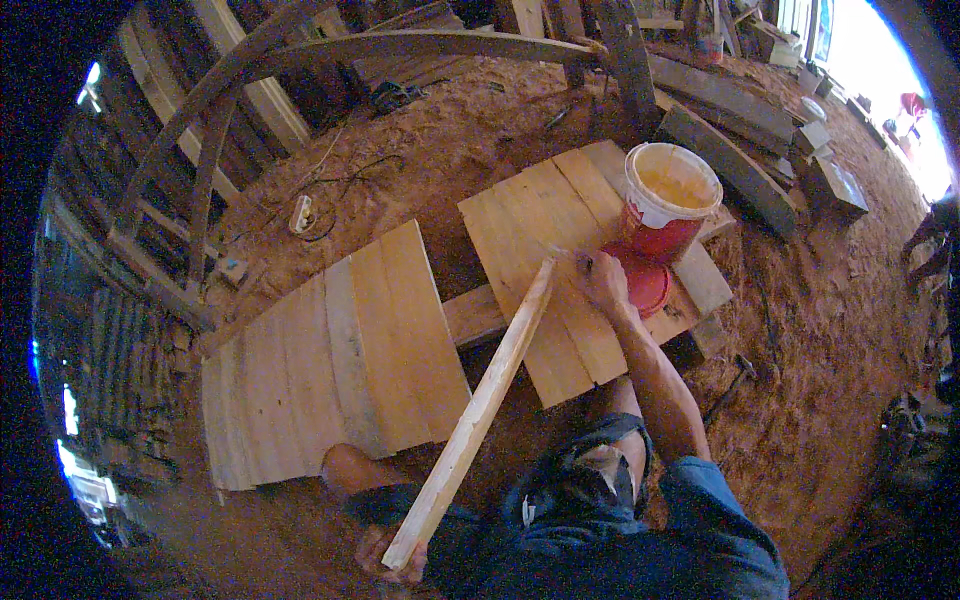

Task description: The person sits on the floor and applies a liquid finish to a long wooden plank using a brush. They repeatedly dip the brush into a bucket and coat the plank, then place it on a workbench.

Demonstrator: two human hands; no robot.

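A long pale wooden strip [478, 405] slants from my lap up over the boards. Its near end lies in my left hand [392, 553], whose fingers are wrapped round it. My right hand [603, 285] is closed beside the far end of the strip; whatever its fingers pinch is hidden. Just right of that hand is a round red lid [650, 287], partly covered by it. Behind the lid stands an open red bucket [660, 232] with a white, smeared rim and yellowish stuff inside. Under these lie several flat planks side by side [570, 350].
Another row of planks [300, 375] lies at the left, across a gap bridged by a beam [474, 316]. A hammer [735, 385] rests on the reddish dirt at the right. Farther off are a white socket block [301, 214] with cords, stacked timbers [730, 160] and a wooden frame [420, 45].
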